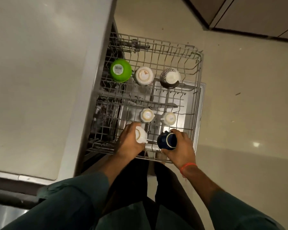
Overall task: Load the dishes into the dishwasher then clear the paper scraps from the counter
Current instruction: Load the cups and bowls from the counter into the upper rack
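Your left hand [130, 141] curls round a glossy white cup [140, 136] and your right hand [179, 147] wraps a round dark-blue cup [167, 141] with a pale foot ring, both upside down at the near edge of the grey wire rack [196, 90] pulled out beside the smooth pale counter [40, 72]. Farther in sit two small white cups [146, 115], then a shiny green bowl [120, 70], a cream bowl [143, 75] and a patterned bowl [170, 78], all inverted.

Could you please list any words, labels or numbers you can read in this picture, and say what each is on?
Nothing can be read with certainty.
Green bowl: white barcode sticker on its upturned base, print too small to read.
White cup: small dark mark on its upturned base, too blurred to read.
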Available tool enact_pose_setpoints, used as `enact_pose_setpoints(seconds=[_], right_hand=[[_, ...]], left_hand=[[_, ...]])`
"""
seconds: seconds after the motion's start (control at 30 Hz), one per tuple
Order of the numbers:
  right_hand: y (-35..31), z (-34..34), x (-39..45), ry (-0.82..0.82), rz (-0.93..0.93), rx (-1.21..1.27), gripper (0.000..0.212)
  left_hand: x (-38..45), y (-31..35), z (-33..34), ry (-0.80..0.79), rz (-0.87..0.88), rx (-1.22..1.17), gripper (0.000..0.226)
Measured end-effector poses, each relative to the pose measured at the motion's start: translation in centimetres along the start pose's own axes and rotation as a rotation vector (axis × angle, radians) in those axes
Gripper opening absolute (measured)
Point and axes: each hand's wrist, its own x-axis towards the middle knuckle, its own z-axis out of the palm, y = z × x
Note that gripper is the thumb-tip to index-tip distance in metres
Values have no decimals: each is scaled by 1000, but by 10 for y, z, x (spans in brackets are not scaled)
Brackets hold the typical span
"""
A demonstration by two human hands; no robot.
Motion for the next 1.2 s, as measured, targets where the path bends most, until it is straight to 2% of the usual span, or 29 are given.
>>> enact_pose_setpoints(seconds=[0.1, 0.5, 0.67, 0.87, 1.07, 1.2], right_hand=[[3, 16, 11, -17, 7, -33, 83], [-3, 48, 33, -42, -12, -173, 88], [-3, 53, 42, -87, -37, -267, 87], [-3, 56, 50, -114, -58, -350, 88], [-1, 56, 55, -135, -78, -394, 91], [1, 54, 53, -149, -82, -376, 101]], left_hand=[[17, -11, 10, -1, -29, 65, 78], [45, -45, 29, 37, -124, 58, 86], [53, -41, 35, 26, -111, 64, 80], [57, -45, 40, -11, -66, 196, 82], [58, -48, 44, -33, -23, 311, 85], [57, -48, 44, -61, -22, 327, 95]])
